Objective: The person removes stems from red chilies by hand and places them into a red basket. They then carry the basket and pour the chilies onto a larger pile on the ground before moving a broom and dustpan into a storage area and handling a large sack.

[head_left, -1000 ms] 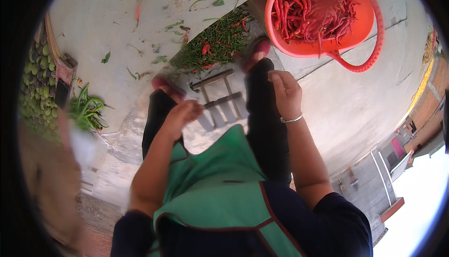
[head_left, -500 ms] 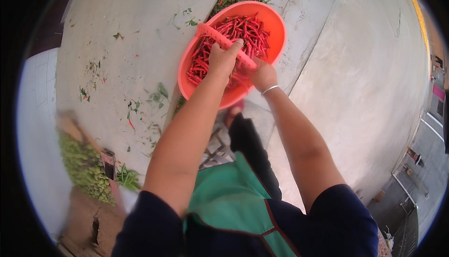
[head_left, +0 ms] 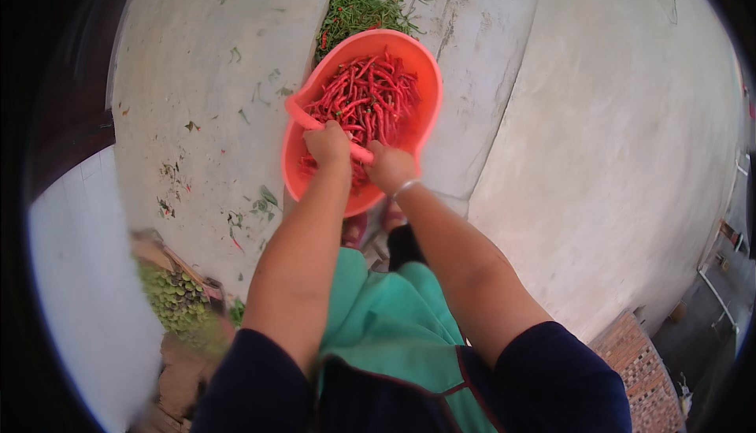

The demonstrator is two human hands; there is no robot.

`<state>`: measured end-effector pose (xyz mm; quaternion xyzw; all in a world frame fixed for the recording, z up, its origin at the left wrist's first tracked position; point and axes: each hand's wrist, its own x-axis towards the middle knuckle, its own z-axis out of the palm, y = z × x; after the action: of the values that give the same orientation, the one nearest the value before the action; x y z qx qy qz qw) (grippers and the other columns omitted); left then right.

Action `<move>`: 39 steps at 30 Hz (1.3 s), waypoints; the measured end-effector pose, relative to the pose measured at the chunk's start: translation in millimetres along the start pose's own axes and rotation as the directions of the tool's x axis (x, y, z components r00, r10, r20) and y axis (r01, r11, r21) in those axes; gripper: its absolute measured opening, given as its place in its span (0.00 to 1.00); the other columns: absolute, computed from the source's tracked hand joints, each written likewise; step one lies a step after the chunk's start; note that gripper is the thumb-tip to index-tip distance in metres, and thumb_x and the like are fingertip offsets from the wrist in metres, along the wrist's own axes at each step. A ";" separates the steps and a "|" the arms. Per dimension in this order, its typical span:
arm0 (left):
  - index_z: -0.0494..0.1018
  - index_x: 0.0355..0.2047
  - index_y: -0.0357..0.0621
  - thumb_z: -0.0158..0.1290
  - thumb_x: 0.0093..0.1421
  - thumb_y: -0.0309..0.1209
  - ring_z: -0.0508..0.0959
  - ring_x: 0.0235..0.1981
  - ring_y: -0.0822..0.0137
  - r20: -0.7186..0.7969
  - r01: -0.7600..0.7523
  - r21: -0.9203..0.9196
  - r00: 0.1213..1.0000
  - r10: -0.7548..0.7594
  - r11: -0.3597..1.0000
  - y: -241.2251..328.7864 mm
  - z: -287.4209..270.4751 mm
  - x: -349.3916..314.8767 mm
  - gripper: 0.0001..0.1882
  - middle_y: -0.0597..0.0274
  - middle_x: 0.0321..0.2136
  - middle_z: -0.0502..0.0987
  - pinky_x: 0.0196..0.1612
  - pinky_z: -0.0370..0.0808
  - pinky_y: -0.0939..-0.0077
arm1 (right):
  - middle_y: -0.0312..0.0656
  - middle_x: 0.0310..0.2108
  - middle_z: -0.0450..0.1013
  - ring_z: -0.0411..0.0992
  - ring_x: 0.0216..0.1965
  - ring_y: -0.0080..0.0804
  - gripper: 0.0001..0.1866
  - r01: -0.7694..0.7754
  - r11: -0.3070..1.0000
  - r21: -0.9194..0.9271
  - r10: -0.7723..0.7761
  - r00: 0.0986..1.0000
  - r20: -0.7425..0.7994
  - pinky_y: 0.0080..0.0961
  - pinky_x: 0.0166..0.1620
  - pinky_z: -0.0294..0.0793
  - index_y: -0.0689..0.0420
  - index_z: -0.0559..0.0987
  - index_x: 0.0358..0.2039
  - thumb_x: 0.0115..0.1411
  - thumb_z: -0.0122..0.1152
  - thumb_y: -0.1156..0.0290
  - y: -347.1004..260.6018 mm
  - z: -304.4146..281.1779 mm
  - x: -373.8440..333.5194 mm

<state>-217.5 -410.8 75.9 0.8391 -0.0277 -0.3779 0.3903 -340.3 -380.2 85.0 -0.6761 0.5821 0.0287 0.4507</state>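
Observation:
An orange-red plastic basket (head_left: 429, 78) hangs in front of me, filled with long red chili peppers (head_left: 370, 94). Its handle (head_left: 303, 115) runs across the near half of the opening. My left hand (head_left: 329, 145) is closed around the middle of this handle. Beside it, my right hand (head_left: 391, 167), with a silver bangle on the wrist, grips the handle's right end. Below the hands, a few more peppers show inside the near part of the basket. The undersides of the fingers are hidden.
A heap of green stalks (head_left: 358, 11) lies on the concrete floor beyond the basket. Leaf scraps (head_left: 268, 195) are scattered to the left. At lower left is a pile of small green fruits (head_left: 169, 295) beside cardboard. A patterned mat (head_left: 642, 366) lies at lower right.
Both hands and the basket have come nearer and slightly left in view. The basket has turned more upright in the picture, and more of the green heap shows behind it.

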 end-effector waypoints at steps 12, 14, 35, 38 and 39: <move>0.59 0.42 0.27 0.44 0.55 0.25 0.75 0.17 0.61 -0.018 -0.058 0.005 0.998 0.058 0.998 4.0 2.7 -5.4 0.16 0.47 0.25 0.73 0.19 0.74 0.70 | 0.42 0.23 0.74 0.74 0.27 0.42 0.13 0.055 0.997 -0.052 -0.059 0.996 -0.071 0.38 0.30 0.72 0.51 0.72 0.33 0.46 0.61 0.65 3.5 9.1 4.1; 0.59 0.42 0.27 0.44 0.55 0.24 0.75 0.16 0.61 -0.018 -0.069 -0.012 0.997 0.069 0.998 3.7 5.7 -2.8 0.16 0.47 0.25 0.73 0.19 0.74 0.70 | 0.41 0.23 0.74 0.74 0.26 0.41 0.13 0.044 0.997 -0.058 -0.048 0.997 -0.068 0.38 0.29 0.72 0.51 0.72 0.33 0.46 0.61 0.65 3.5 5.6 7.8; 0.65 0.34 0.41 0.47 0.60 0.30 0.75 0.24 0.65 0.852 -0.033 -0.220 0.481 0.208 0.975 217.4 18.4 -309.4 0.06 0.60 0.22 0.72 0.29 0.74 0.72 | 0.33 0.18 0.62 0.61 0.20 0.22 0.15 0.024 0.225 0.974 -0.365 0.929 0.061 0.19 0.24 0.62 0.53 0.67 0.31 0.63 0.47 0.54 -11.0 -282.5 -229.6; 0.66 0.36 0.40 0.46 0.61 0.32 0.75 0.25 0.65 0.916 -0.089 -0.245 0.303 0.261 0.965 250.0 54.7 -382.1 0.08 0.58 0.24 0.73 0.30 0.74 0.72 | 0.32 0.17 0.60 0.58 0.18 0.21 0.14 0.000 -0.084 0.996 -0.340 0.940 -0.028 0.17 0.22 0.58 0.52 0.65 0.30 0.64 0.45 0.55 -6.8 -347.5 -284.8; 0.66 0.39 0.39 0.46 0.62 0.34 0.76 0.26 0.65 0.934 -0.113 -0.248 0.235 0.268 0.962 253.1 68.3 -402.7 0.11 0.57 0.27 0.74 0.31 0.75 0.72 | 0.33 0.17 0.60 0.58 0.18 0.21 0.14 -0.032 -0.131 0.991 -0.325 0.946 -0.013 0.17 0.22 0.58 0.52 0.65 0.30 0.64 0.44 0.55 -0.6 -368.0 -300.4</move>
<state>-486.4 -492.2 465.7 0.3995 -0.3363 -0.7591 0.3886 -615.0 -388.1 472.6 -0.1656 0.2680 -0.3840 0.8679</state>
